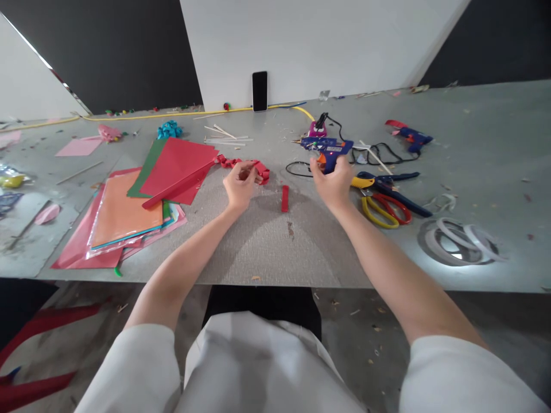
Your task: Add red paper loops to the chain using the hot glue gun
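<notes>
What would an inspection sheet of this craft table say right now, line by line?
Surface: grey table, dusted with paper scraps and bits.
Job's things: folded red paper chain at the left hand; blue glue gun under the right hand; loose red strip lying between them.
Clutter: stack of coloured paper sheets, yellow-handled and red-handled scissors, second glue gun, white tape rings, thin sticks, blue bow.
Hands: left hand pinching the chain; right hand closed on the glue gun's grip.
Cables: black cord looping from the glue gun; yellow cable along the back edge.
Surroundings: phone propped upright against a white board; dark wall behind.
</notes>
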Action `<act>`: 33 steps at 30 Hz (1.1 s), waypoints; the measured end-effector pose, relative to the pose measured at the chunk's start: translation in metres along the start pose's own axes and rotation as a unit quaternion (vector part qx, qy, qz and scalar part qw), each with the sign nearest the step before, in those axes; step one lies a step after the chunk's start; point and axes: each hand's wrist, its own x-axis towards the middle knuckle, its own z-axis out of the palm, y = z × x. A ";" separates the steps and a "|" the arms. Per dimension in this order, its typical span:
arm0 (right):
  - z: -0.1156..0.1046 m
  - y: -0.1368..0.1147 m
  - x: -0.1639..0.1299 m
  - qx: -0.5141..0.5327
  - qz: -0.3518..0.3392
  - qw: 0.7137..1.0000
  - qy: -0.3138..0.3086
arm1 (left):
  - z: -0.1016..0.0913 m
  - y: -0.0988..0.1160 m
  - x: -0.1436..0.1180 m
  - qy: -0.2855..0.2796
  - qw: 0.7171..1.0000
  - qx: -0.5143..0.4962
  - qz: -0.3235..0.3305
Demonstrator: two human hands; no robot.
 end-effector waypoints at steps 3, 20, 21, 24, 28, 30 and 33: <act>-0.006 -0.012 -0.005 0.003 -0.021 0.999 -0.032 | 0.000 -0.002 -0.001 -0.010 1.000 0.012 -0.002; -0.017 -0.039 -0.015 0.018 -0.038 0.994 -0.102 | -0.003 -0.012 -0.001 -0.042 0.998 0.045 0.024; -0.018 -0.041 -0.015 0.024 -0.035 0.994 -0.105 | -0.003 -0.013 -0.001 -0.042 0.998 0.044 0.021; -0.019 -0.044 -0.014 0.046 -0.022 0.992 -0.119 | -0.001 -0.014 -0.001 -0.051 0.998 0.035 0.007; -0.022 -0.047 -0.013 0.048 -0.010 0.990 -0.132 | -0.001 -0.015 0.000 -0.060 0.998 0.014 -0.006; -0.023 -0.049 -0.013 0.043 -0.011 0.990 -0.132 | -0.001 -0.014 0.000 -0.057 0.998 0.013 -0.010; -0.023 -0.051 -0.013 0.043 -0.017 0.991 -0.122 | -0.001 -0.013 0.001 -0.053 0.998 0.012 -0.012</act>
